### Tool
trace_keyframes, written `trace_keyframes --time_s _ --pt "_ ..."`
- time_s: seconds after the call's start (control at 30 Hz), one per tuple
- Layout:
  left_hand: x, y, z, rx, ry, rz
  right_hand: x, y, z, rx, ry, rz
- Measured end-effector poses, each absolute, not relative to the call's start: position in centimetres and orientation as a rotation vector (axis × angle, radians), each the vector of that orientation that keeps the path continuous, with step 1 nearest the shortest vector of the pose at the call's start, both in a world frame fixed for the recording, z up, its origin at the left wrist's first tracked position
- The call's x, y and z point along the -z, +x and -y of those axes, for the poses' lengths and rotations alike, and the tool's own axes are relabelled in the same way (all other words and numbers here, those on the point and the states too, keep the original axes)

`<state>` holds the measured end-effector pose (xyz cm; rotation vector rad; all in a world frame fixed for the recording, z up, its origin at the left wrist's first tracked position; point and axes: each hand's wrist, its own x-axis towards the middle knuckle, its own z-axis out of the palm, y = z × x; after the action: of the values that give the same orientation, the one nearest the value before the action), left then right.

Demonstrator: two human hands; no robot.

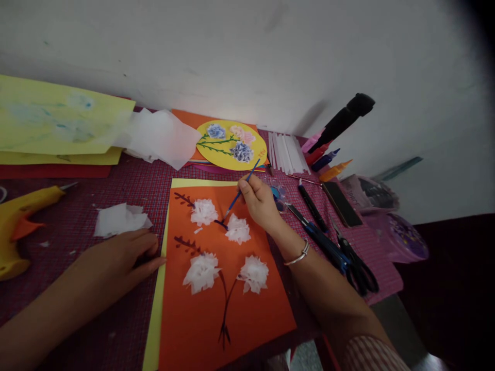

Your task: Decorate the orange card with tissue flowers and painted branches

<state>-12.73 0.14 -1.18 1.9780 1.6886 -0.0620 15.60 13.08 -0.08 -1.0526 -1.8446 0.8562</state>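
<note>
My right hand [257, 198] pinches a thin blue paintbrush [235, 197], its tip down on a short dark stroke between two white tissue flowers. These are the upper-left flower [204, 212] and the upper-right flower [238, 229] on the orange sheet [201, 324]. Lower down are two more white flowers [254, 274], with dark painted stems and leafy twigs. My left hand [127, 257] rests at the sheet's left edge, fingers loosely apart and holding nothing, thumb tip by the yellow paper [154, 314] underneath. White tissue squares [121, 220] lie just beyond its fingers.
A yellow glue gun [23, 221] lies at the left. Behind are yellow paper [58, 118], white tissue [162, 136] and an oval flower card [226, 147]. At the right are glue sticks [286, 153], paint pots [277, 195], a cutter [325, 242], scissors [358, 265] and a phone [342, 203].
</note>
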Motion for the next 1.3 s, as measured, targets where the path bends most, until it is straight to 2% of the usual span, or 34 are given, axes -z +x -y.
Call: trace_keyframes --time_s 0.2,0.4,0.63,0.93,1.1,1.3 --pt "1.2 -12.8 0.1 0.028 1.998 -1.686 -0.7 16.2 -13.3 -0.988 -1.083 1.592" --pt "1.1 -12.9 0.1 0.032 2.003 -1.647 -0.8 15.8 -12.9 -1.105 -1.058 1.565" --pt "1.0 -12.7 -0.1 0.065 2.009 -1.663 -3.3 17.4 -9.9 -1.043 -1.039 1.568" --pt "0.9 -12.4 -0.2 0.043 1.983 -1.670 -1.6 18.6 -7.0 -1.042 -1.088 1.521" --pt "1.2 -12.5 0.0 0.002 1.993 -1.676 -1.5 18.7 -6.1 -0.782 -1.099 1.703" --pt "2.0 -12.7 0.4 -0.095 1.981 -1.675 -1.8 18.9 -5.0 -0.328 -0.819 2.062"
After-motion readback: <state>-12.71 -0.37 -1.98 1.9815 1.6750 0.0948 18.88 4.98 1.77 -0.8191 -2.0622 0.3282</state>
